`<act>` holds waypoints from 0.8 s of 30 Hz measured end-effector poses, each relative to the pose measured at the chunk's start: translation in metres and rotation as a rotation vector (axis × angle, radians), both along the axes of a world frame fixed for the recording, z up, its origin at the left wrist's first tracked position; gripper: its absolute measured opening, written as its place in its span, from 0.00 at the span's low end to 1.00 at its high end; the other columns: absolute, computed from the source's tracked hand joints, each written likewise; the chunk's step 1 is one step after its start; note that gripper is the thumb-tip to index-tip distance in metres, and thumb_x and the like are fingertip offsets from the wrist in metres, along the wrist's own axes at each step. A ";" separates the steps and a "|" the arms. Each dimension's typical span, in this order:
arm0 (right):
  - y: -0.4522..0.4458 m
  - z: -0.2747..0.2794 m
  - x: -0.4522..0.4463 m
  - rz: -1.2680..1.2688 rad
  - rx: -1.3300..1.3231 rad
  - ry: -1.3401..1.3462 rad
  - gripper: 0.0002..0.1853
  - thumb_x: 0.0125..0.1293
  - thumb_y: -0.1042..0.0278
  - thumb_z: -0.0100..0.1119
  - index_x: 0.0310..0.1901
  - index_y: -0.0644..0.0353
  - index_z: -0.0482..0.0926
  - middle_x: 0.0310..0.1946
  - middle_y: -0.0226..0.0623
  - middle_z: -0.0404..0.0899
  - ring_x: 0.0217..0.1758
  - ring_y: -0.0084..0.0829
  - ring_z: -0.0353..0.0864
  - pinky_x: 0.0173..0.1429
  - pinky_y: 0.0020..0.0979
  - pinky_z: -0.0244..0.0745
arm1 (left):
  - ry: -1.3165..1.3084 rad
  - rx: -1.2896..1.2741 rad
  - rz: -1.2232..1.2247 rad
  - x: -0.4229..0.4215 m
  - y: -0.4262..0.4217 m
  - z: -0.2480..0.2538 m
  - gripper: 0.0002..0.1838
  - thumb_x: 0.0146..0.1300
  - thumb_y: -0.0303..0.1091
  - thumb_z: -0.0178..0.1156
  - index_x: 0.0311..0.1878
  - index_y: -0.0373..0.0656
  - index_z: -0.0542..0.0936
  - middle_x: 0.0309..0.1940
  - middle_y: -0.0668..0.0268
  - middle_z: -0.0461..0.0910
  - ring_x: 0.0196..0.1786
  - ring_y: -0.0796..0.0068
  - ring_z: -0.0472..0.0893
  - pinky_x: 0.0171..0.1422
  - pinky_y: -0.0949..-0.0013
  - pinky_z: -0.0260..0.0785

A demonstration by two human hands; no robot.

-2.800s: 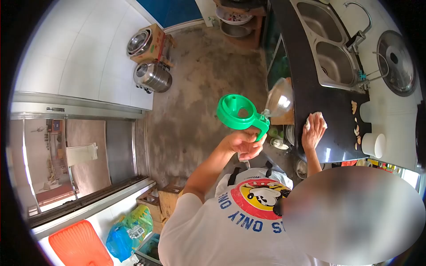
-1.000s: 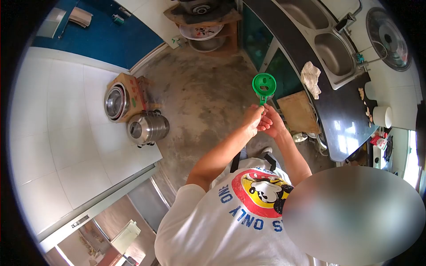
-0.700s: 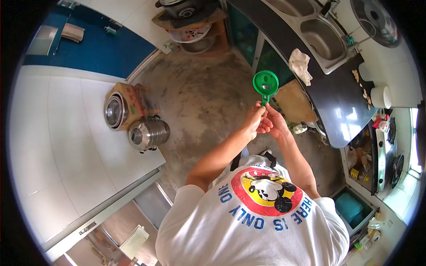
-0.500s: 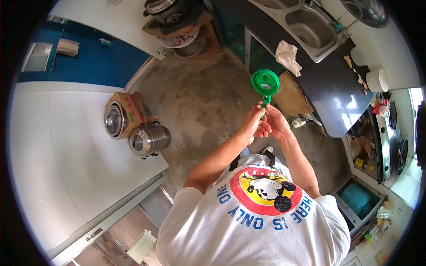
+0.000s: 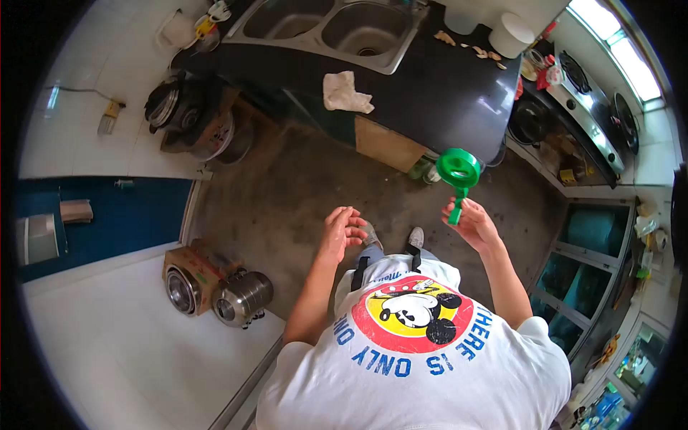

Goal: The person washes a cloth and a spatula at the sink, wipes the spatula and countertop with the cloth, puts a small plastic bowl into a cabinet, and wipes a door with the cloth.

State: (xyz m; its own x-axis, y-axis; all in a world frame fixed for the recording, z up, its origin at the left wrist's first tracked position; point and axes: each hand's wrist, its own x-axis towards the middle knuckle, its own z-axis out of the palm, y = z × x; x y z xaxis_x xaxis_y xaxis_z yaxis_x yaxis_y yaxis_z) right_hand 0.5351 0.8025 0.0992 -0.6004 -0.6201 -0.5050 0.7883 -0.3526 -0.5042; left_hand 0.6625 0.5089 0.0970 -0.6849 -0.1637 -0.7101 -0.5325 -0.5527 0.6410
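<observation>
My right hand [image 5: 476, 223] is closed on the short handle of a green plastic tool [image 5: 459, 168]. The tool has a round, rimmed, cup-like head with an opening in it, and it points away from me, near the counter's front corner. Its exact kind I cannot make out. Off to the left, my left hand [image 5: 340, 233] is held in the air over the floor, fingers loosely bent and apart, with nothing in it.
Ahead runs a dark counter [image 5: 419, 93] with a double sink [image 5: 365, 32], a crumpled white cloth [image 5: 345, 92] and a white container [image 5: 511, 34]. A gas stove [image 5: 584, 100] stands at right. Steel pots [image 5: 244, 297] sit at lower left, a cooker [image 5: 174, 104] at upper left.
My hands have parted: the left let go of the green tool and moved left, while the right carries it rightward and nearer. The view has turned right, toward the counter and stove.
</observation>
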 end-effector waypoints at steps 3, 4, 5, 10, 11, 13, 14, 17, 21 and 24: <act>0.044 -0.001 0.008 -0.132 0.027 -0.015 0.14 0.64 0.64 0.51 0.48 0.61 0.70 0.40 0.34 0.78 0.48 0.31 0.76 0.56 0.37 0.69 | 0.007 -0.026 -0.087 -0.013 0.013 -0.001 0.13 0.63 0.44 0.49 0.39 0.44 0.71 0.31 0.63 0.76 0.26 0.75 0.78 0.24 0.76 0.69; 0.057 -0.004 0.011 -0.175 0.036 -0.016 0.14 0.63 0.64 0.51 0.48 0.61 0.70 0.40 0.34 0.78 0.48 0.31 0.76 0.56 0.37 0.69 | 0.011 -0.028 -0.114 -0.018 0.019 0.000 0.13 0.63 0.44 0.49 0.39 0.44 0.71 0.31 0.63 0.76 0.26 0.75 0.78 0.25 0.76 0.70; 0.070 -0.007 0.012 -0.216 0.045 -0.019 0.14 0.63 0.64 0.52 0.48 0.60 0.71 0.39 0.33 0.78 0.48 0.31 0.75 0.56 0.37 0.69 | 0.014 -0.029 -0.139 -0.025 0.027 0.001 0.12 0.63 0.43 0.49 0.39 0.44 0.71 0.31 0.63 0.76 0.26 0.75 0.78 0.25 0.76 0.70; 0.120 -0.013 0.029 -0.375 0.112 -0.058 0.13 0.63 0.62 0.52 0.46 0.59 0.71 0.39 0.32 0.78 0.47 0.29 0.75 0.55 0.36 0.69 | 0.023 -0.062 -0.243 -0.042 0.066 0.004 0.11 0.63 0.42 0.49 0.40 0.45 0.72 0.33 0.64 0.76 0.27 0.76 0.77 0.27 0.75 0.70; 0.127 -0.014 0.032 -0.388 0.114 -0.064 0.13 0.63 0.63 0.52 0.46 0.59 0.72 0.39 0.32 0.78 0.47 0.28 0.75 0.55 0.35 0.69 | 0.020 -0.078 -0.262 -0.044 0.075 0.006 0.11 0.63 0.41 0.49 0.40 0.45 0.72 0.33 0.65 0.76 0.28 0.76 0.77 0.28 0.75 0.70; 0.137 -0.012 0.033 -0.387 0.140 -0.023 0.12 0.64 0.63 0.51 0.46 0.59 0.72 0.39 0.33 0.78 0.46 0.28 0.76 0.54 0.34 0.70 | 0.017 -0.099 -0.289 -0.048 0.088 0.006 0.11 0.63 0.41 0.49 0.40 0.45 0.72 0.33 0.65 0.76 0.28 0.76 0.77 0.28 0.75 0.70; 0.141 -0.010 0.033 -0.372 0.165 0.022 0.12 0.64 0.63 0.51 0.45 0.60 0.72 0.39 0.33 0.78 0.45 0.27 0.76 0.53 0.32 0.70 | 0.018 -0.103 -0.296 -0.049 0.095 0.004 0.11 0.63 0.41 0.50 0.40 0.45 0.72 0.33 0.65 0.76 0.28 0.77 0.77 0.29 0.75 0.70; 0.154 -0.012 0.028 -0.335 0.272 0.127 0.11 0.65 0.64 0.51 0.45 0.60 0.72 0.37 0.33 0.78 0.42 0.26 0.77 0.48 0.28 0.72 | 0.032 -0.101 -0.308 -0.050 0.117 -0.005 0.11 0.63 0.41 0.50 0.41 0.44 0.72 0.33 0.66 0.76 0.29 0.77 0.77 0.29 0.75 0.70; 0.170 -0.013 0.020 -0.288 0.495 0.323 0.11 0.65 0.64 0.51 0.44 0.61 0.73 0.36 0.33 0.78 0.39 0.23 0.78 0.41 0.22 0.72 | 0.032 -0.086 -0.340 -0.053 0.146 -0.011 0.11 0.63 0.40 0.50 0.41 0.44 0.72 0.33 0.65 0.76 0.29 0.77 0.77 0.29 0.75 0.71; 0.186 -0.022 0.015 -0.279 0.594 0.532 0.10 0.64 0.67 0.52 0.44 0.62 0.73 0.36 0.31 0.78 0.39 0.20 0.77 0.41 0.20 0.71 | 0.028 -0.082 -0.335 -0.054 0.161 -0.008 0.10 0.63 0.39 0.50 0.40 0.43 0.72 0.32 0.64 0.77 0.28 0.77 0.78 0.29 0.75 0.71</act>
